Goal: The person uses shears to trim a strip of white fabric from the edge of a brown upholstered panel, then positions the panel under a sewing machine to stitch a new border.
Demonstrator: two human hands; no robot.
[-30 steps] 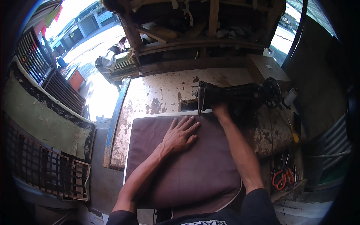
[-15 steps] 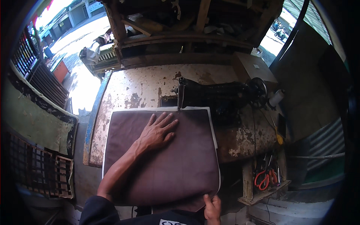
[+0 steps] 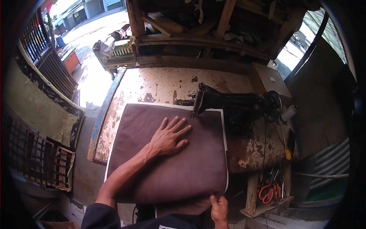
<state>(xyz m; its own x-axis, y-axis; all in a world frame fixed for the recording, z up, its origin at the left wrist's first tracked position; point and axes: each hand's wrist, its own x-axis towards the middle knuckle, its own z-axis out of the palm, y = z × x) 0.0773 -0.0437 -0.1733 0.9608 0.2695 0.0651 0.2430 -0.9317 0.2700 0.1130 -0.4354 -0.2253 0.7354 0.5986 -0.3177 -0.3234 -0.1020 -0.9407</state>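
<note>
A large maroon-brown fabric panel (image 3: 179, 164) with a white edging lies on the sewing table, its far edge under the needle end of a black sewing machine (image 3: 232, 101). My left hand (image 3: 169, 136) rests flat on the panel, fingers spread, just short and to the left of the needle. At the panel's near right corner my right hand (image 3: 219, 210) pinches the fabric between thumb and fingers. The near side of the panel sags off the table toward my body. Whether the needle is down in the fabric cannot be made out.
The worn, paint-chipped table (image 3: 152, 82) has a blue left edge. A white thread spool (image 3: 289, 112) sits by the handwheel. Red-handled scissors (image 3: 269, 192) hang in a wooden holder at the lower right. Behind stands a wooden rack (image 3: 202, 40); a box (image 3: 270, 78) is at the back right.
The whole view has tilted and shifted, so table and machine appear moved right. The panel's far edge seems to reach slightly further past the needle. Both hands keep their hold.
</note>
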